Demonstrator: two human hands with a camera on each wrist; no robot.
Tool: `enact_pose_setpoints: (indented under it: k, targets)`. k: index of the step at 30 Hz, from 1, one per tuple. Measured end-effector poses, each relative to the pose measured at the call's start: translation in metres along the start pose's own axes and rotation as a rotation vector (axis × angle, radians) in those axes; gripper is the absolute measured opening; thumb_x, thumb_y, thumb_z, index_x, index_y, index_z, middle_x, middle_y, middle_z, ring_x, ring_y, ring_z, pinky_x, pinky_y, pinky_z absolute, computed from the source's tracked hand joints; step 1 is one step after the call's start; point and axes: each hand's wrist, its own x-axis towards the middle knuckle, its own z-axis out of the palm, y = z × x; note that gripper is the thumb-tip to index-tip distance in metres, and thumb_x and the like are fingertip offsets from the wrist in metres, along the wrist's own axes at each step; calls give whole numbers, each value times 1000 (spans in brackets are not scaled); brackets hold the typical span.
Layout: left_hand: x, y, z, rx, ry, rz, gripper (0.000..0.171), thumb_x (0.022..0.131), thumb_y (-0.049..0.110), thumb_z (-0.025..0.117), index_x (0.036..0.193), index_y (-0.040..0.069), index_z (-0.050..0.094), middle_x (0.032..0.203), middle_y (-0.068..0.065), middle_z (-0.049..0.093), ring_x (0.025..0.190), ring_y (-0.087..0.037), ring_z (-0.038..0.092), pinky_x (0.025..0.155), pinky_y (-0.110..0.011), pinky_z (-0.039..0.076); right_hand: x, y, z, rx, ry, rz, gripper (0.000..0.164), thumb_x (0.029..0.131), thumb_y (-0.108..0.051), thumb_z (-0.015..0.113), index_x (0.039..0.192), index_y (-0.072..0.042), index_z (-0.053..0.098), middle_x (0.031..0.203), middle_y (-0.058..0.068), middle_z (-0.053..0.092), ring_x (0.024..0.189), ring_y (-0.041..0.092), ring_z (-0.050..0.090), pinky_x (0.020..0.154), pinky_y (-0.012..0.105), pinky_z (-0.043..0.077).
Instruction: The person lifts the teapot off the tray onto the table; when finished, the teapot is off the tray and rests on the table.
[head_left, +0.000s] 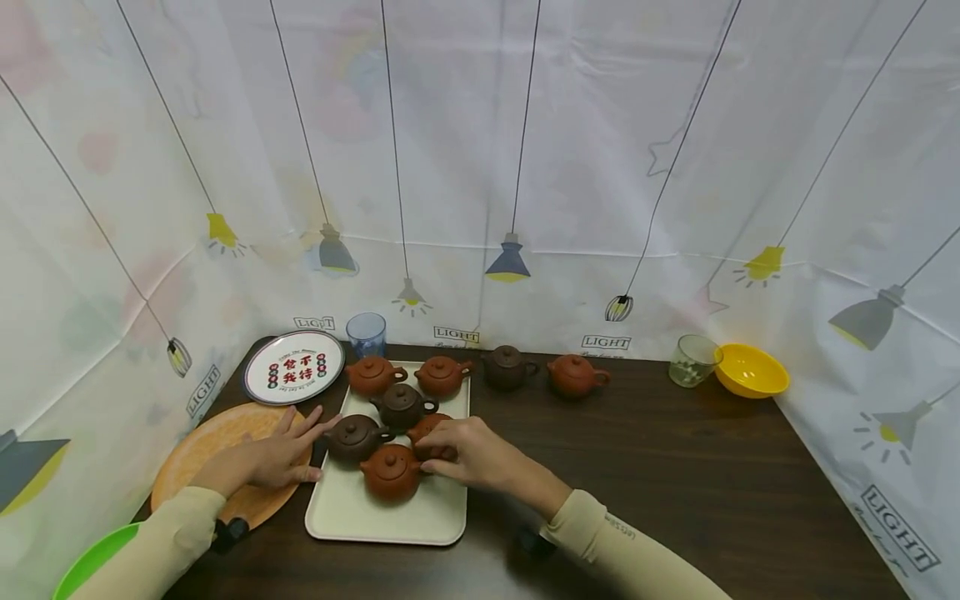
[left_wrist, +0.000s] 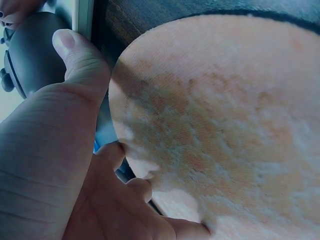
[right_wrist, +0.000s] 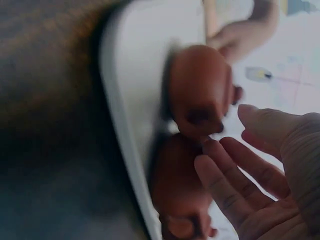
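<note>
In the head view, a cream tray [head_left: 386,523] carries several small clay teapots, some reddish-brown and some dark brown. My right hand [head_left: 472,450] is at the handle of the front reddish-brown teapot [head_left: 391,473] and partly hides another reddish-brown teapot [head_left: 429,427] behind it. The right wrist view has the thumb and fingers [right_wrist: 220,177] apart, with fingertips right beside the two teapots. My left hand [head_left: 281,454] spreads its fingers between the tray's left edge and a round orange-brown mat [head_left: 187,450]. Near its fingertips sits a dark brown teapot [head_left: 354,438].
Behind the tray's right side, a dark teapot [head_left: 507,368] and a reddish-brown teapot [head_left: 576,377] stand on the dark table [head_left: 637,483]. A lettered plate [head_left: 262,375] and blue glass [head_left: 367,335] are back left; a greenish glass [head_left: 692,362] and yellow bowl [head_left: 752,372] back right.
</note>
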Motion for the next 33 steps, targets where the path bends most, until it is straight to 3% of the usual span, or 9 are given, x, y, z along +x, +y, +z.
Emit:
enact_pose_setpoints:
  k: [4,9,16,21,24,33]
  targets:
    - [-1,0,0,2,2,1,92,100,61,63,173,30,16,179,-26,7,160,-64,-7,97,-102,3,-2,-3,15,-52,-8,18,23,98,-12,79,119,-3,80,109,12,81,94,20,76,77,19,58]
    - [-1,0,1,4,3,2,92,100,62,62,173,29,15,179,-26,7,160,-64,-7,96,-103,3,-5,-9,25,-171,-3,53,18,97,-13,80,114,-7,83,105,6,82,95,15,77,82,22,61]
    - [-2,1,0,12,17,7,91,100,60,63,172,29,17,179,-27,8,159,-66,-6,96,-103,4,-8,-16,36,-228,-17,158,15,100,-15,77,113,-8,82,98,3,80,89,12,75,73,19,57]
    - [-2,2,0,10,20,9,90,100,59,64,172,29,18,179,-27,9,159,-66,-5,96,-103,4,-8,-16,40,-213,23,120,6,100,-11,76,98,-6,79,80,4,72,72,8,67,60,12,42]
    - [-3,2,1,10,21,10,91,100,59,64,172,30,17,179,-27,9,159,-65,-6,96,-103,4,-7,-16,41,-227,42,89,9,100,-9,76,91,-6,76,73,4,67,64,5,61,56,11,35]
    - [-3,3,1,11,20,11,91,100,60,64,172,30,17,179,-27,9,159,-66,-5,96,-103,3,-8,-12,44,-243,82,42,13,98,-4,76,86,-6,74,68,4,63,59,1,52,54,9,30]
